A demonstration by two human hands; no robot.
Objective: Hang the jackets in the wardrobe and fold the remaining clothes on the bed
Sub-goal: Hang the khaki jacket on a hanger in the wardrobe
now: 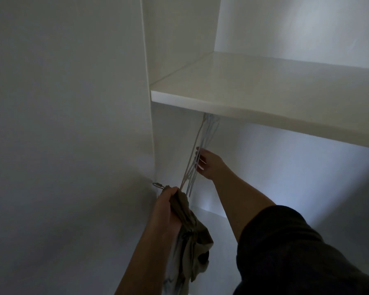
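Note:
I face the inside of a white wardrobe (179,39). My left hand (167,202) grips a bunched khaki jacket (192,231) that hangs down from my fist. Several thin pale hangers (197,154) hang close together from under the shelf (264,90), near the left wall. My right hand (207,161) reaches in among the hangers, and its fingers curl round their lower parts. The rail that carries the hangers is hidden by the shelf.
The wardrobe door (73,124) stands open on the left, with a small metal hinge (158,185) just above my left hand. The compartment below the shelf is dim. A lower white board (213,216) shows behind my arms.

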